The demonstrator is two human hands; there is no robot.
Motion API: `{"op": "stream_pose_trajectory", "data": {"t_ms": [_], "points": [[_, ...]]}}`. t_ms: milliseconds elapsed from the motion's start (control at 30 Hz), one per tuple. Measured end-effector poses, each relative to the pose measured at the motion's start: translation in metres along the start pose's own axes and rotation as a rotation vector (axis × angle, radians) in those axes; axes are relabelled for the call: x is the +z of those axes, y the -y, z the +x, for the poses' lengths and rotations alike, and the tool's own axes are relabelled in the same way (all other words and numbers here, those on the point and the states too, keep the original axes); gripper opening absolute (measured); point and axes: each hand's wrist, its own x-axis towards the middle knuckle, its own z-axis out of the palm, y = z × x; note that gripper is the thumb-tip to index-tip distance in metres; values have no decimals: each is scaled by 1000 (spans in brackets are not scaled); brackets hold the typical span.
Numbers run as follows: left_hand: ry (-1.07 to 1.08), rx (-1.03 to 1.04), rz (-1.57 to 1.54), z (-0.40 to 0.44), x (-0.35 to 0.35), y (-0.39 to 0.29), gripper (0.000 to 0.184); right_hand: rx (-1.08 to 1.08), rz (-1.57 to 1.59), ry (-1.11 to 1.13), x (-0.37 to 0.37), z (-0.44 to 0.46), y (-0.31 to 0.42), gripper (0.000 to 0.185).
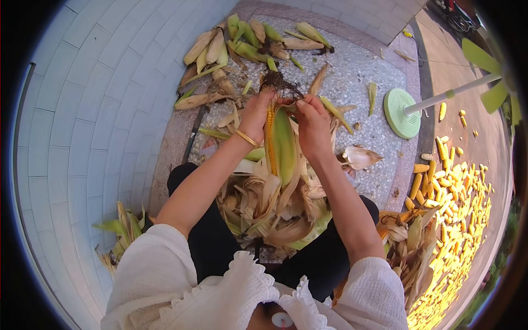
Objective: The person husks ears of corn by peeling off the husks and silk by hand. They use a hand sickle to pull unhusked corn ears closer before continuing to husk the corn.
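Note:
A partly husked ear of corn (pixel 270 137) is held upright in front of me, with a strip of yellow kernels bare on its left side. My left hand (pixel 256 116) is closed around its upper end. A green husk leaf (pixel 285 146) still covers the right side. At that side my right hand (pixel 313 124) is closed, its thumb and fingers pinching the top edge of the husk. Dark brown silk (pixel 279 83) sticks out above both hands. Below the ear, a heap of pale, dry husks (pixel 264 206) lies between my legs.
Unhusked ears (pixel 212 47) lie at the back left by the tiled wall (pixel 91 82). A green fan (pixel 400 113) stands at the right. Beyond it, many bare yellow cobs (pixel 445 187) spread over the ground. More husks (pixel 410 242) are piled beside my right leg.

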Motion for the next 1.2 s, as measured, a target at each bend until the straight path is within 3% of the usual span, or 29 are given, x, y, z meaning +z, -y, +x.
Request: {"op": "stream_pose_trajectory", "data": {"t_ms": [100,167,233,367,433,567,633,767,833,900,967,1033,1100,1167,1200], "points": [[-16,-54,44,1,-3,5,26,22,-89,90,7,4,-8,8],[-40,-67,110,8,-6,9,26,37,-139,-24,16,5,-14,14],[-112,150,285,22,-18,17,26,31,-205,-51,17,3,-20,15],[-76,242,422,44,-48,0,28,97,-434,18,17,-37,-10,17],[-254,-109,-6,53,-73,-21,29,114,-412,107,13,-70,7,14],[-448,-29,-105,51,-118,-31,34,266,-318,209,-27,-141,47,12],[-540,-3,-161,40,-135,-51,35,244,-345,258,-46,-172,59,13],[-690,103,-169,32,-141,-52,36,272,-396,295,-83,-165,60,17],[-630,110,-126,20,-111,-60,37,327,-412,287,-102,-151,63,12],[-372,336,-4,17,-100,-60,39,463,-686,126,-100,-129,70,16],[-292,376,29,8,-76,-57,37,-243,-1614,196,-106,-107,55,25],[-226,574,220,9,-65,-49,30,-645,-1735,77,-88,-84,39,29],[-164,610,297,10,-62,-41,28,-99,-1334,164,-62,-69,23,27],[-239,720,551,11,-57,-35,28,86,-1308,191,-33,-56,-2,32],[-207,701,552,8,-47,-32,28,155,-1483,211,-16,-50,-18,35]]}}
